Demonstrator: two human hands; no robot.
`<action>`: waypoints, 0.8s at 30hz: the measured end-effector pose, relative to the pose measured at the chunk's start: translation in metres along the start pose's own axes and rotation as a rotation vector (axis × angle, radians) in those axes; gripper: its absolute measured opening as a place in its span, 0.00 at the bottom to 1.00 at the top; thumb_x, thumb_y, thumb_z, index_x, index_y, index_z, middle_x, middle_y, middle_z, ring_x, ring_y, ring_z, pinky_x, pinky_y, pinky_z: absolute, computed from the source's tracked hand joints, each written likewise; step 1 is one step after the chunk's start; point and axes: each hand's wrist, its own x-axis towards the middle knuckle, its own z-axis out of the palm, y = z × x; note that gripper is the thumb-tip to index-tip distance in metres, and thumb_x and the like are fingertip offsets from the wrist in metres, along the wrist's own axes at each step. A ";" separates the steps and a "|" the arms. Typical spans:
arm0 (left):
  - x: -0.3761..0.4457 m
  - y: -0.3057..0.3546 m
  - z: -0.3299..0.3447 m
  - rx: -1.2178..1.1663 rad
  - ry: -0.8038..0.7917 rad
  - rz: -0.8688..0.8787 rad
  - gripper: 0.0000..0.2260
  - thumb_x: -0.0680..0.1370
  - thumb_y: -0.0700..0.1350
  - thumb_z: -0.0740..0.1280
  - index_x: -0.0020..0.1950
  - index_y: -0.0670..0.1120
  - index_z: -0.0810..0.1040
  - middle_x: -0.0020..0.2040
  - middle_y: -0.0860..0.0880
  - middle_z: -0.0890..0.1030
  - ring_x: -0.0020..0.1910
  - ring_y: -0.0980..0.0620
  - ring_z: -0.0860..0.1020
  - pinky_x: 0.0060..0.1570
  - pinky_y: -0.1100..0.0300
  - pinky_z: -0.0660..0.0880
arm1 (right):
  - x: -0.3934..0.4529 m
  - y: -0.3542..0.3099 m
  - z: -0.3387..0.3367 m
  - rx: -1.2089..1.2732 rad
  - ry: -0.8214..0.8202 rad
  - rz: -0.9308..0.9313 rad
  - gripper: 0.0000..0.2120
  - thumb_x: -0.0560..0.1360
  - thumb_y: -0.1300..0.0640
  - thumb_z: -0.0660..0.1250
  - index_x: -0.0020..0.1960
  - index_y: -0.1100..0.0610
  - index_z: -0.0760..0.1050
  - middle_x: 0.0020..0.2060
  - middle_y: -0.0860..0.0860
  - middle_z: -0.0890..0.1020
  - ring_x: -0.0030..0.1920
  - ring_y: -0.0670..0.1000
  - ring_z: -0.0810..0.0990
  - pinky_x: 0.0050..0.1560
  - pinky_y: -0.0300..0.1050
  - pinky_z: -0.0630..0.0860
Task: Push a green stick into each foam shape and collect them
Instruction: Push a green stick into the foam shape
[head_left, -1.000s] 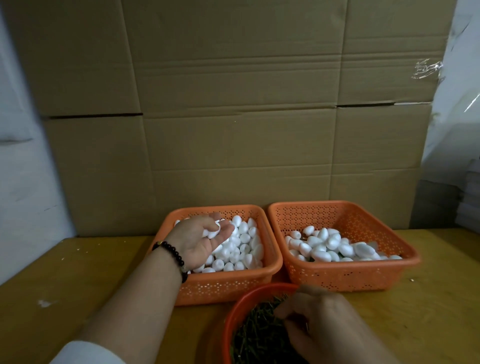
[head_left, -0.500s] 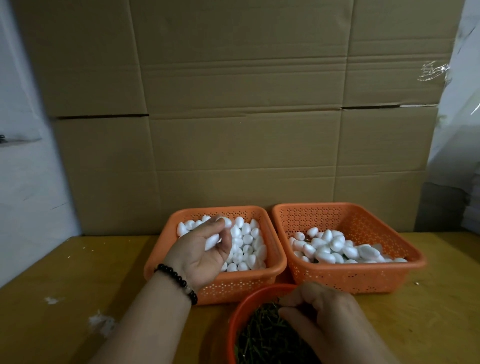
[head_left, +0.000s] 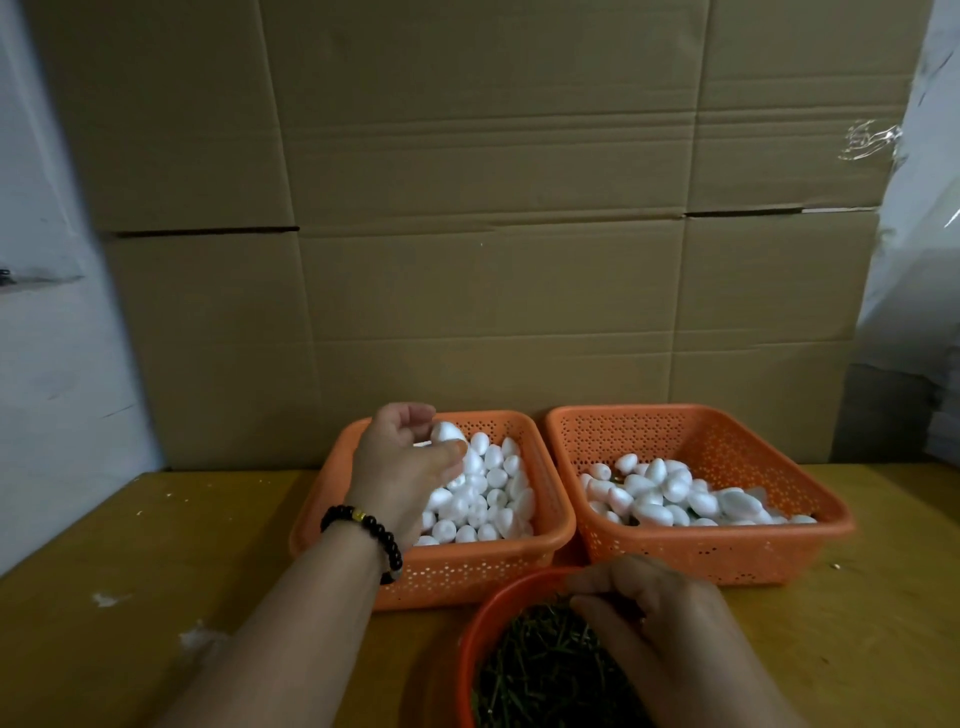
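Two orange perforated baskets stand side by side. The left basket (head_left: 332, 514) is full of plain white foam eggs (head_left: 493, 499). My left hand (head_left: 400, 467), with a black bead bracelet on the wrist, hovers over that basket and holds a white foam egg (head_left: 448, 432) between thumb and fingers. The right basket (head_left: 727, 551) holds several foam eggs (head_left: 675, 499). A round orange bowl (head_left: 475, 623) at the near edge is filled with green sticks (head_left: 540, 670). My right hand (head_left: 660, 618) reaches into the bowl, fingertips pinched together among the sticks; what they hold is hidden.
Everything sits on a yellow wooden table (head_left: 156, 571) with small white foam crumbs (head_left: 106, 598) at the left. A wall of large cardboard boxes (head_left: 493, 234) stands right behind the baskets. Clear plastic wrapping (head_left: 914, 208) hangs at the right.
My left hand has lifted a foam egg out of the left basket and raised it slightly toward the basket's back. My right hand stays in the stick bowl, fingers shifting among the sticks.
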 end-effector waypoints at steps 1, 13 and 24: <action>-0.009 0.001 0.002 -0.076 -0.045 0.003 0.18 0.70 0.29 0.72 0.52 0.46 0.74 0.55 0.45 0.77 0.53 0.46 0.82 0.48 0.49 0.81 | 0.000 0.000 0.000 0.015 0.030 0.002 0.12 0.69 0.60 0.76 0.45 0.43 0.83 0.39 0.36 0.82 0.43 0.36 0.80 0.44 0.29 0.74; -0.081 -0.006 0.015 -0.136 -0.373 0.029 0.15 0.69 0.28 0.71 0.46 0.47 0.83 0.45 0.47 0.85 0.35 0.53 0.80 0.36 0.62 0.77 | 0.000 0.005 0.002 0.724 0.284 0.185 0.04 0.70 0.66 0.69 0.37 0.61 0.78 0.42 0.56 0.85 0.43 0.56 0.85 0.43 0.53 0.83; -0.090 0.003 0.014 -0.521 -0.596 -0.253 0.12 0.69 0.41 0.71 0.52 0.47 0.83 0.46 0.41 0.82 0.37 0.51 0.79 0.34 0.58 0.77 | 0.003 -0.004 -0.003 1.006 0.282 0.239 0.07 0.71 0.78 0.61 0.37 0.70 0.70 0.38 0.65 0.82 0.36 0.64 0.84 0.32 0.46 0.81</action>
